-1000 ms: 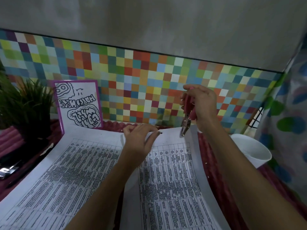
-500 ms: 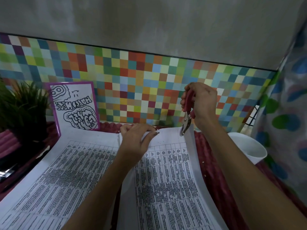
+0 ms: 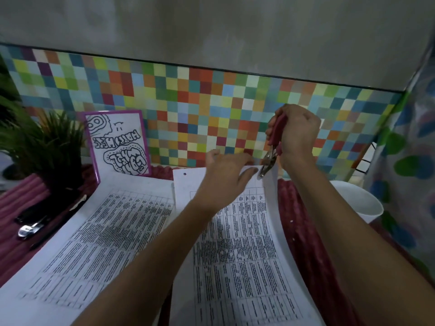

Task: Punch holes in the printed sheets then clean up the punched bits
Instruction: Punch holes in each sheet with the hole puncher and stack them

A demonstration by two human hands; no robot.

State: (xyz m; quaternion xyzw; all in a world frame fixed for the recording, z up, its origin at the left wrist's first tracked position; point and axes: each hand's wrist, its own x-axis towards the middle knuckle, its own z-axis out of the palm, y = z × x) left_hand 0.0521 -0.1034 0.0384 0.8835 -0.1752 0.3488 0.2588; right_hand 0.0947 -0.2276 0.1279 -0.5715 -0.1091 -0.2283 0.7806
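Pink-handled hole punch (image 3: 270,153) clenched in right hand (image 3: 297,135), metal nose at top edge of right printed sheet (image 3: 235,243), near table's far edge. Pressing same sheet just beside punch: left hand (image 3: 223,176), fingers stretched out. One hole (image 3: 184,174) at sheet's top-left corner. Second printed sheet (image 3: 106,231) alongside, toward left edge. White punched bits (image 3: 292,221) on maroon cloth (image 3: 306,255), right side. White cup (image 3: 357,203) at right edge. Plant (image 3: 42,142) and framed drawing (image 3: 120,144) at far left corner.

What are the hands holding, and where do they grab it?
The right hand grips the pink-handled metal hole punch by its handles. The left hand only presses the white printed sheet near its top edge.
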